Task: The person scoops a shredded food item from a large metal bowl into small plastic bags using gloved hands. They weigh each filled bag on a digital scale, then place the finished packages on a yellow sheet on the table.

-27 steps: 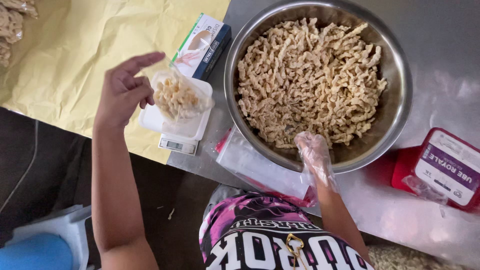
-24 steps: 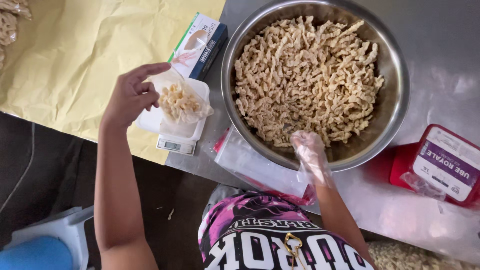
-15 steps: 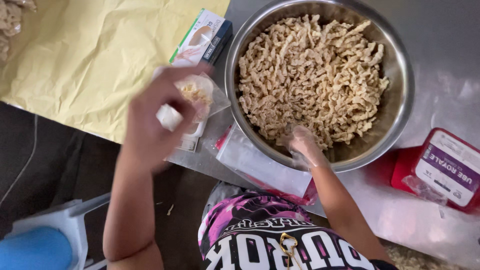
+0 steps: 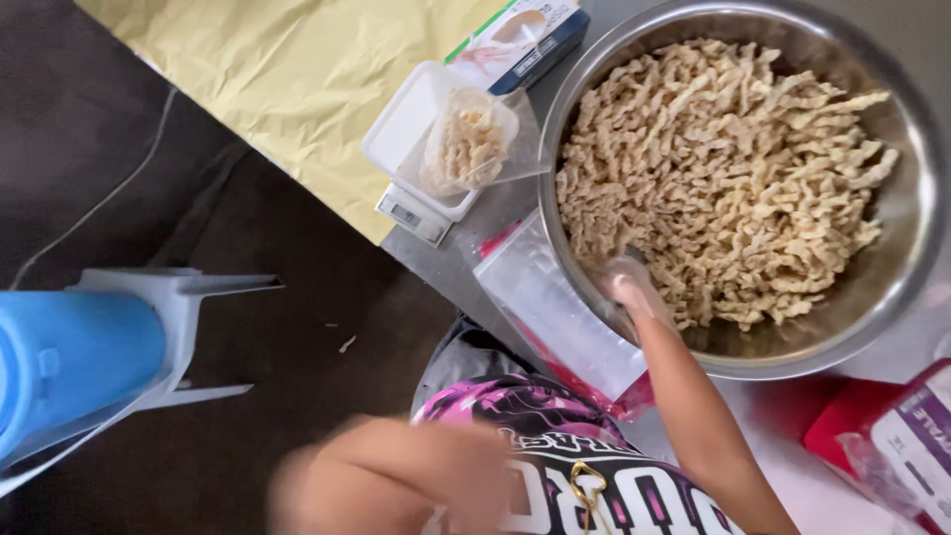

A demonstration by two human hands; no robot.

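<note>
- Shiny steel, the big round metal bowl [image 4: 897, 287] holds a heap of pale twisty snack pieces [image 4: 733, 168].
- My right hand [image 4: 634, 292], in a thin clear glove, dips into the pieces at the bowl's near edge. I cannot tell if it has grabbed any.
- My left hand [image 4: 396, 485] is a blur, well away from the bowl. Its grip is unclear.
- Just left of the bowl, a small clear plastic bag [image 4: 471, 149], partly filled, sits on a white kitchen scale [image 4: 406, 203].
- I judge this is the filling-and-weighing step. Another handful would need a careful drop into the bag.

Green-blue box [image 4: 515, 40] above scale display [image 4: 408, 215]
</note>
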